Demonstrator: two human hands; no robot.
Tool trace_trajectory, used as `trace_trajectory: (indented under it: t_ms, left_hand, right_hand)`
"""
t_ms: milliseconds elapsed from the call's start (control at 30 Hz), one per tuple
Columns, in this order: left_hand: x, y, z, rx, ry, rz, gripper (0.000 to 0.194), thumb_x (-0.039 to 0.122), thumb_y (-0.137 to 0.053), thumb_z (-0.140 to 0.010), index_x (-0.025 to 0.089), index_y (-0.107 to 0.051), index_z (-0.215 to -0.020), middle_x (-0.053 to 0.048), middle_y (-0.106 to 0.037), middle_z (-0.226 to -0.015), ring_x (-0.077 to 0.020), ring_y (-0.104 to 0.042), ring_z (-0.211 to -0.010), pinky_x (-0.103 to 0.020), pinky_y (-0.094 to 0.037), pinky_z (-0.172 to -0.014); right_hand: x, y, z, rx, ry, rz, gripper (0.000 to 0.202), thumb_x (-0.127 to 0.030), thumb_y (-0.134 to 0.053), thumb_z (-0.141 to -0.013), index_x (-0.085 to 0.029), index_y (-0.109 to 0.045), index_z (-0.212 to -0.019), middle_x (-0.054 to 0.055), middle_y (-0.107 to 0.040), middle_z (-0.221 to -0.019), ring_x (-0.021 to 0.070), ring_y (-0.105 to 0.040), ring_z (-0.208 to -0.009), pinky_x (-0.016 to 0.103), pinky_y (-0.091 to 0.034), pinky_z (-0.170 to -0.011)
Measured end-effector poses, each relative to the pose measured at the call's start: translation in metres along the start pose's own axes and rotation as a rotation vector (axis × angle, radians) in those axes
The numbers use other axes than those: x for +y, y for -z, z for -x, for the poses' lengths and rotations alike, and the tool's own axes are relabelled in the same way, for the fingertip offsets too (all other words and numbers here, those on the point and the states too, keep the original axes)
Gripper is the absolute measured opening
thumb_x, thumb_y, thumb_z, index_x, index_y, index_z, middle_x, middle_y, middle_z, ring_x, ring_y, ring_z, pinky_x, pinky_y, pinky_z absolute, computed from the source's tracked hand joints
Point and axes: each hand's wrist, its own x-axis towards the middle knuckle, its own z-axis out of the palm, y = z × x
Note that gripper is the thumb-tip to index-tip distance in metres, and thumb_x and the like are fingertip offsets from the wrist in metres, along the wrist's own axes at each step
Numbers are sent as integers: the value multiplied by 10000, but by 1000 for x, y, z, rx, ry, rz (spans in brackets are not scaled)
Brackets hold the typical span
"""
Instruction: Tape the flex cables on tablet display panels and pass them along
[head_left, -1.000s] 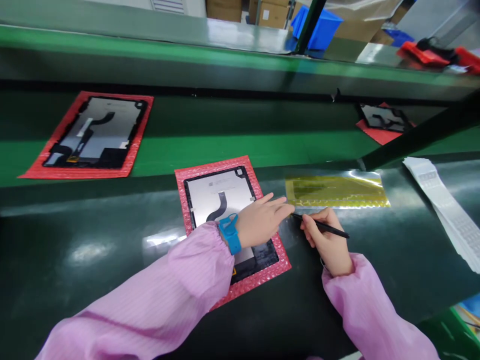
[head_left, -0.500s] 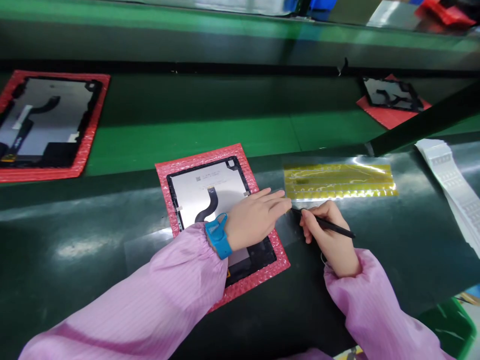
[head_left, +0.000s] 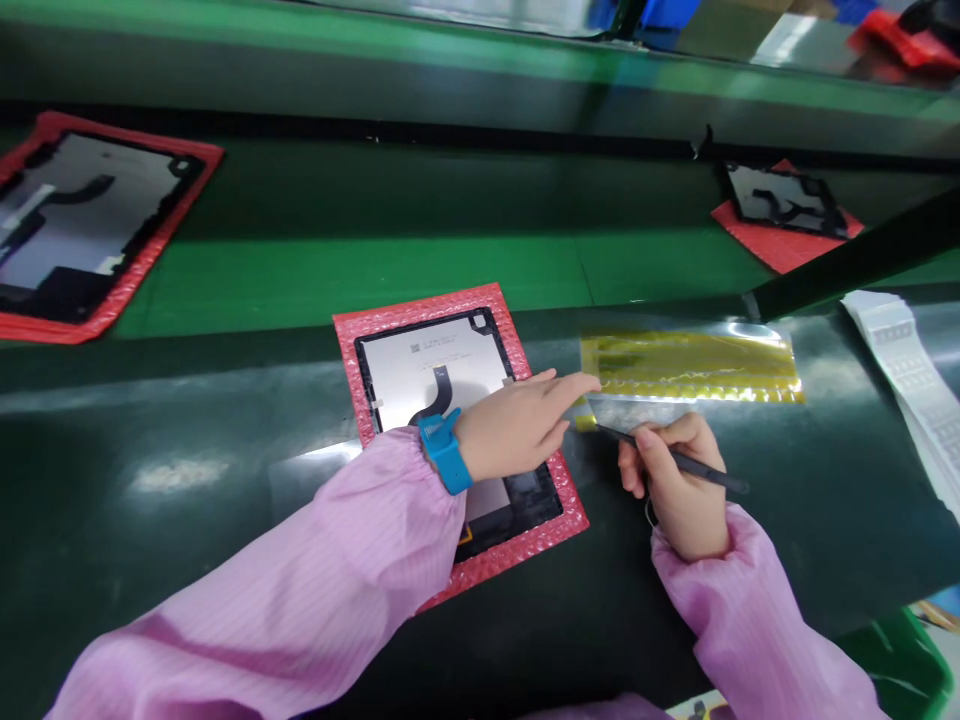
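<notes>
My right hand (head_left: 686,495) grips slim black tweezers (head_left: 712,474). Their tip meets a small yellow tape piece (head_left: 586,421) on the dark green mat. My left hand (head_left: 514,425), a blue strap on its wrist, reaches across a display panel (head_left: 397,370) with its fingers stretched out. Its index fingertip is at the near left corner of a clear sheet of yellow tape (head_left: 697,360). The panel lies silver back up on a red bubble-wrap sleeve (head_left: 525,565). A black flex cable (head_left: 442,388) curves over its back, partly hidden by my left arm.
Another panel (head_left: 124,200) on red wrap lies at the far left, and one more (head_left: 780,200) at the far right. A dark green post (head_left: 862,245) slants in from the right. White label strips (head_left: 900,355) lie near the right edge, above a green bin (head_left: 900,660).
My left index finger now stretches to the yellow sheet's corner. The tweezers have moved slightly right, and the small yellow piece shows at their tip. The view has shifted a little.
</notes>
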Motion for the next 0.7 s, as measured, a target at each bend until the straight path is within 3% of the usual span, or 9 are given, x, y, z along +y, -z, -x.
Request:
trace_trajectory:
  t_ms: [133, 267, 467, 567, 700]
  left_hand:
    - [13, 31, 24, 131, -4, 94, 447, 112, -388, -1020, 143, -406, -1466, -162, -597, -1483, -229, -625, -1329, -386, -526, -1109]
    - [21, 50, 76, 141, -9, 43, 377, 102, -379, -1024, 164, -520, -1367, -127, -677, -1376, -217, -645, -1297, -407, -533, -1114]
    - [23, 30, 154, 116, -29, -54, 419, 31, -414, -971, 144, -574, -1342, -128, -714, -1337, -214, -607, -1360, -450, -481, -1191]
    - [25, 18, 171, 56, -51, -71, 410, 37, -421, -981, 109, -576, -1353, -129, -721, -1333, -233, -584, -1388, -479, -440, -1223]
    - [27, 12, 176, 33, -16, -87, 397, 70, -414, -1015, 80, -552, -1387, -160, -694, -1373, -230, -596, -1377, -467, -433, -1225]
  right_hand:
    - [-5, -10, 21, 9, -9, -114, 285, -263, -653, -1012, -249, -431, -833, -81, -661, -649, 62, -532, -375, 144, -359, -351]
    - [-11, -30, 53, -31, -79, -158, 291, -196, -615, -1028, -237, -430, -807, -85, -638, -628, 54, -534, -381, 148, -394, -383]
    - [-14, -56, 94, -178, -97, -123, 244, -122, -587, -1025, -233, -476, -838, -55, -696, -694, 75, -604, -408, 172, -468, -394]
    - [-16, -66, 103, -206, -101, -92, 226, -111, -579, -1024, -235, -492, -856, -50, -704, -701, 85, -623, -418, 175, -484, -389]
    - [-20, -78, 104, -189, -88, -65, 222, -157, -602, -1020, -232, -508, -833, -50, -688, -671, 89, -609, -406, 184, -493, -384]
